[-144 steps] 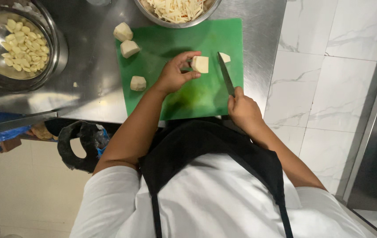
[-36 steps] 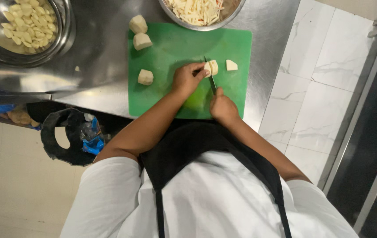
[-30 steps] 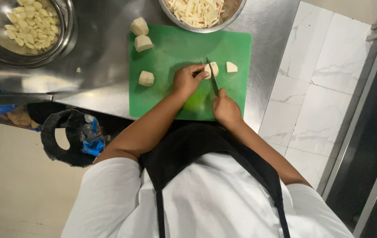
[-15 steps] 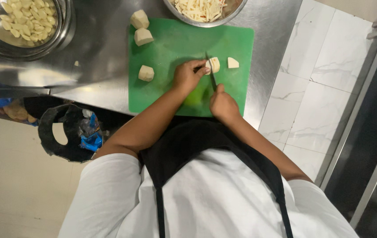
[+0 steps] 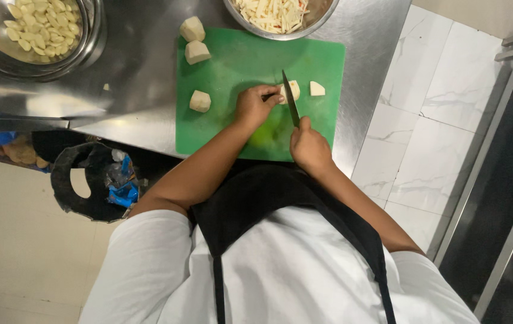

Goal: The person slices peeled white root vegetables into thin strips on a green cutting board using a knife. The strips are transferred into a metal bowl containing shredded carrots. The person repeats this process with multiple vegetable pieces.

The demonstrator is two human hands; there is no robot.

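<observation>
On a green cutting board (image 5: 232,129) my left hand (image 5: 255,105) pins a pale peeled vegetable piece (image 5: 293,90). My right hand (image 5: 307,146) grips a dark-bladed knife (image 5: 290,105) whose blade stands in that piece, right beside my left fingers. A small cut-off wedge (image 5: 317,89) lies just to the right of the blade. Three more pale chunks wait on the left: one (image 5: 200,101) on the board, one (image 5: 197,52) at its top left corner, one (image 5: 192,28) half off it.
A steel bowl of pale strips (image 5: 280,15) stands behind the board. Another steel bowl with pale slices (image 5: 34,30) is at the far left of the steel counter (image 5: 130,72). A black bin with wrappers (image 5: 97,180) sits below the counter edge; white floor tiles lie to the right.
Earlier my left hand held the piece with the knife lying flat off to the right. Now the blade stands in the piece, and a wedge lies cut off beside it.
</observation>
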